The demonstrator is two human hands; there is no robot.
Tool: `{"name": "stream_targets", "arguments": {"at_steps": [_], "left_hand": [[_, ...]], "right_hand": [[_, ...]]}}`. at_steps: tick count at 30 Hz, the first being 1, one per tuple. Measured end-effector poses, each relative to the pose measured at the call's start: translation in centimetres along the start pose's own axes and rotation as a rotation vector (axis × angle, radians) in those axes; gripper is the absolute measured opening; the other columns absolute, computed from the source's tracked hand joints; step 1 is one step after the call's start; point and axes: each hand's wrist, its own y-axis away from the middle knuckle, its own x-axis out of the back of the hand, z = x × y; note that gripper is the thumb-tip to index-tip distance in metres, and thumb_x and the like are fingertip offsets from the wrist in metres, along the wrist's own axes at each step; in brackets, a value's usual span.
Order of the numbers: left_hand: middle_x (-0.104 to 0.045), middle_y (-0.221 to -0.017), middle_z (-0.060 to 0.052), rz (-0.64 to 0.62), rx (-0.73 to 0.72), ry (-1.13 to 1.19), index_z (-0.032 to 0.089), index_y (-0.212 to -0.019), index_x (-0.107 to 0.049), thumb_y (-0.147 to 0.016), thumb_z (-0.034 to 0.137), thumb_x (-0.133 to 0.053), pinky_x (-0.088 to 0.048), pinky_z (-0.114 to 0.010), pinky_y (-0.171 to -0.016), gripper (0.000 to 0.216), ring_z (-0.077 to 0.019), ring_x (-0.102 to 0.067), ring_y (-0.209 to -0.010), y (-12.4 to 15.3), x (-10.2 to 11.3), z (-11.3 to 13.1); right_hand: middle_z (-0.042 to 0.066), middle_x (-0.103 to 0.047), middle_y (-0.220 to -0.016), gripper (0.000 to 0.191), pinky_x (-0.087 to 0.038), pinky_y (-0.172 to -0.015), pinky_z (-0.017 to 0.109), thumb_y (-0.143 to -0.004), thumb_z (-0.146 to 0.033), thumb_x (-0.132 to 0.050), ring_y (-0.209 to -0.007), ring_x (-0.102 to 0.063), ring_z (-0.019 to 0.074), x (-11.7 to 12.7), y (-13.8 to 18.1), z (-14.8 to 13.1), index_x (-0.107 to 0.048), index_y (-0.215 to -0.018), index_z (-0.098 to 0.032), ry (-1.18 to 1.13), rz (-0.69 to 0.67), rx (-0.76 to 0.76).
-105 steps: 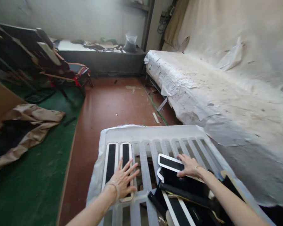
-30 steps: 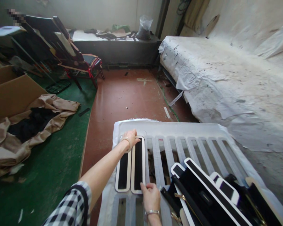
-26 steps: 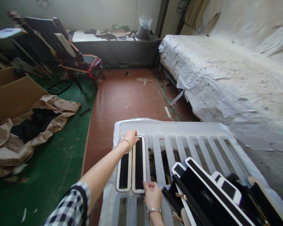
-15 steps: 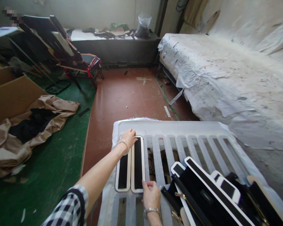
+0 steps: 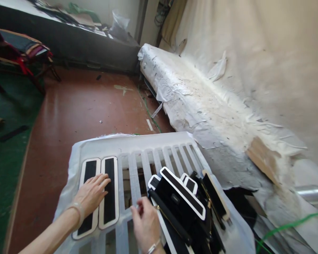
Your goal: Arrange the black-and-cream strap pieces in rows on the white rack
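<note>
Two long black strips with pale borders [image 5: 109, 192] lie side by side in the left slots of a white slatted frame [image 5: 137, 144]. My left hand [image 5: 91, 193] rests flat on them, fingers stretched out and slightly apart. My right hand [image 5: 145, 224] hovers over a slat near the frame's front, fingers loosely curled, nothing visible in them. Just to its right lies a pile of several more black strips and black pieces [image 5: 187, 206], overlapping at angles on the frame.
A long bench under crumpled, stained white paper [image 5: 201, 106] runs along the right. Red-brown floor [image 5: 82, 106] and green floor [image 5: 5, 151] lie beyond the frame. A dark low bench with clutter [image 5: 69, 38] stands at the back. A green cord [image 5: 286, 225] crosses bottom right.
My left hand slid back from the strips' far end to their middle and now lies flat. My right hand let go of the strip's near end. The view swung right.
</note>
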Motion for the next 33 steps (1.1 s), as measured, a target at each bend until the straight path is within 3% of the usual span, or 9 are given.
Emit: {"name": "stream_targets", "arguments": {"at_steps": [4, 7, 10, 13, 16, 19, 23, 27, 33], "left_hand": [[-0.061, -0.125, -0.011, 0.002, -0.004, -0.031, 0.018, -0.114, -0.065, -0.08, 0.017, -0.055, -0.045, -0.045, -0.1, 0.036, -0.029, -0.055, -0.117, 0.3, -0.2, -0.1], [-0.058, -0.131, -0.012, -0.015, 0.002, -0.048, 0.017, -0.12, -0.063, -0.078, 0.017, -0.056, -0.042, -0.048, -0.103, 0.043, -0.0304, -0.053, -0.121, 0.9, -0.4, 0.3], [-0.053, -0.136, -0.014, -0.031, 0.039, -0.031, 0.016, -0.123, -0.061, -0.076, 0.016, -0.058, -0.039, -0.052, -0.105, 0.047, -0.0325, -0.049, -0.125, 1.9, -0.4, 1.3], [-0.053, -0.136, -0.017, -0.046, 0.035, 0.049, 0.015, -0.118, -0.064, -0.073, 0.012, -0.062, -0.037, -0.055, -0.105, 0.045, -0.0342, -0.05, -0.125, 3.6, 0.3, 2.7], [-0.053, -0.137, -0.012, -0.124, 0.031, 0.079, 0.019, -0.121, -0.06, -0.071, 0.012, -0.067, -0.033, -0.05, -0.11, 0.051, -0.0294, -0.047, -0.128, 5.3, 0.8, 3.8], [-0.051, -0.139, -0.01, -0.165, 0.042, 0.101, 0.019, -0.123, -0.059, -0.073, 0.014, -0.068, -0.031, -0.048, -0.112, 0.051, -0.0277, -0.043, -0.131, 6.9, 0.8, 4.1], [-0.053, -0.137, -0.008, -0.101, 0.087, 0.133, 0.02, -0.122, -0.057, -0.08, 0.015, -0.061, -0.035, -0.043, -0.11, 0.042, -0.0252, -0.044, -0.129, 9.5, 0.8, 3.9], [-0.05, -0.138, -0.01, 0.042, 0.221, 0.148, 0.018, -0.125, -0.053, -0.085, 0.012, -0.052, -0.038, -0.044, -0.108, 0.04, -0.0248, -0.043, -0.129, 13.3, 1.2, 3.3], [-0.034, -0.147, -0.013, 0.185, 0.415, 0.193, 0.02, -0.127, -0.05, -0.08, 0.017, -0.06, -0.037, -0.051, -0.108, 0.048, -0.0311, -0.032, -0.136, 20.4, -0.2, 4.2]], "right_hand": [[0.013, -0.057, -0.124, 0.04, -0.036, -0.102, 0.035, -0.086, -0.031, -0.053, -0.118, -0.049, 0.0244, 10.2, -3.2, 6.1, -0.051, -0.122, -0.013, 0.424, 0.085, 0.055], [0.015, -0.059, -0.123, 0.056, -0.041, -0.097, 0.04, -0.072, -0.031, -0.069, -0.115, -0.053, 0.0299, 14.7, -5.9, 10.8, -0.054, -0.122, -0.012, 0.497, 0.002, -0.023], [0.007, -0.069, -0.098, 0.046, -0.049, -0.081, 0.033, -0.066, -0.036, -0.073, -0.09, -0.064, 0.0248, 16.3, -7.2, 12.8, -0.064, -0.106, -0.016, 0.505, -0.103, -0.041], [0.012, -0.064, -0.108, 0.055, -0.046, -0.088, 0.035, -0.067, -0.04, -0.069, -0.101, -0.06, 0.0273, 16.6, -6.4, 12.0, -0.06, -0.114, -0.013, 0.522, -0.132, -0.003], [0.018, -0.05, -0.128, 0.073, -0.04, -0.098, 0.046, -0.074, -0.048, -0.059, -0.116, -0.05, 0.0332, 17.0, -4.0, 9.7, -0.041, -0.135, -0.011, 0.516, -0.06, 0.052], [0.016, -0.054, -0.123, 0.08, -0.046, -0.091, 0.048, -0.069, -0.063, -0.059, -0.107, -0.056, 0.0338, 17.5, -0.1, 7.1, -0.043, -0.132, -0.016, 0.391, 0.089, 0.099], [0.008, -0.06, -0.102, 0.087, -0.054, -0.076, 0.043, -0.059, -0.071, -0.066, -0.082, -0.065, 0.0282, 16.1, 6.8, 3.9, -0.044, -0.129, -0.023, 0.069, 0.082, -0.122], [0.008, -0.058, -0.104, 0.087, -0.054, -0.075, 0.037, -0.061, -0.069, -0.067, -0.084, -0.065, 0.0262, 11.3, 12.8, 0.8, -0.04, -0.131, -0.024, -0.228, 0.069, -0.264], [0.013, -0.056, -0.119, 0.082, -0.05, -0.086, 0.045, -0.068, -0.069, -0.061, -0.106, -0.058, 0.0351, 2.9, 17.2, -2.3, -0.041, -0.131, -0.021, -0.087, 0.11, -0.187]]}}
